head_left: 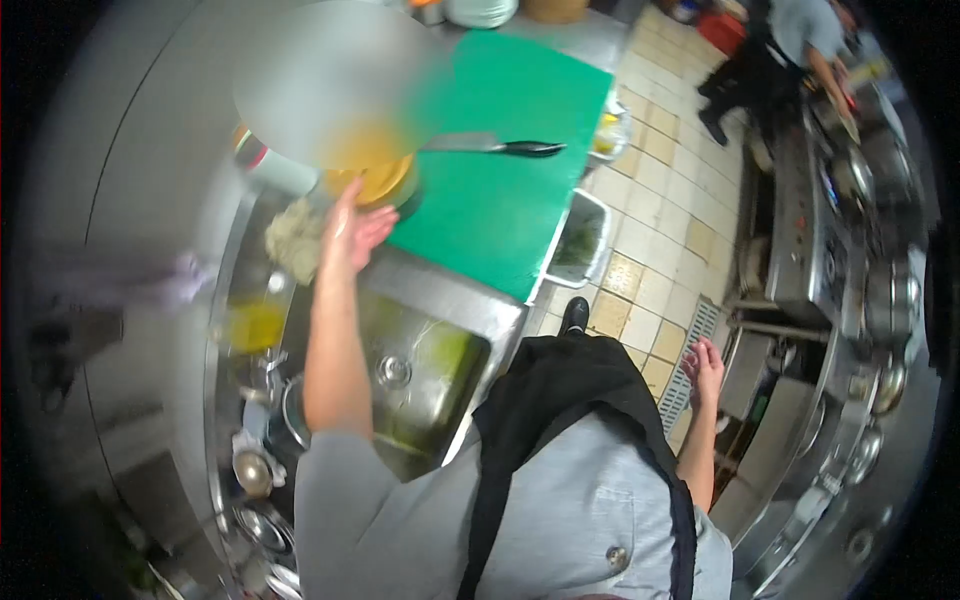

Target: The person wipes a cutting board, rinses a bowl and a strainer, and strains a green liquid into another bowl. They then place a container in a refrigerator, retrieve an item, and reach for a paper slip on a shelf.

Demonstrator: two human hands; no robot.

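Observation:
My left hand (357, 238) is open, palm turned up and fingers stretched out. Its fingertips are right at the side of a round yellow-brown tub (382, 182), whose upper part is lost in blur. A pale scrubbing pad, crumpled in look (293, 240), sits beside that wrist at the sink's rim. Under the left forearm lies a steel sink (430, 370) with a round drain. My right hand (704, 368) hangs over the floor on the right, fingers loosely bent and holding nothing. On the green cutting board (500, 215) rests a knife with a black handle (530, 149).
A white bin with dark green contents (580, 240) stands on the tiled floor beside the board. Along the right runs a stove (805, 240) with pots. Another person (790, 60) works at its far end. Metal bowls and ladles (255, 475) crowd the left side.

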